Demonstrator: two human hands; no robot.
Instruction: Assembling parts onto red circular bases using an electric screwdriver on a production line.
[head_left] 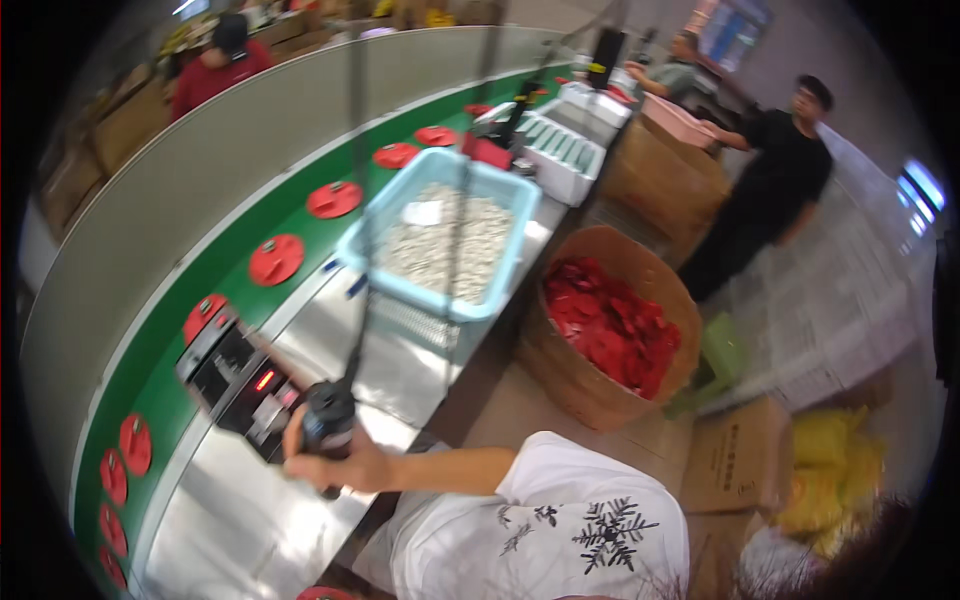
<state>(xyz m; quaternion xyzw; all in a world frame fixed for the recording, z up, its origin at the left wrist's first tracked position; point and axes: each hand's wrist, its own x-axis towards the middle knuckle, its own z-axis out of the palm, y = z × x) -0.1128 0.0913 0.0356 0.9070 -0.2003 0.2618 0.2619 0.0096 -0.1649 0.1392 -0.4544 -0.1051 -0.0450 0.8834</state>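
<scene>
My right hand (pixel 345 463) reaches left across the metal worktop (pixel 205 530). Its fingers wrap round a black, upright hand tool (pixel 328 415). A dark cord rises from the tool; blur hides its exact kind. Just beyond the hand stands a dark box with a lit red display (pixel 250 385), and a small pale piece (pixel 270 412) lies against it. My left hand is out of the picture. Farther up the bench, a light blue basket (pixel 352 245) holds many small off-white parts and a white slip of paper (pixel 422 213).
Red discs (pixel 276 260) line a green belt (pixel 215 275) behind the bench. A large carton (pixel 575 385) of red pieces (pixel 612 325) stands to its right. White foam trays (pixel 565 175) and hanging tools lie farther along. Co-workers stand beyond, one in black (pixel 770 180).
</scene>
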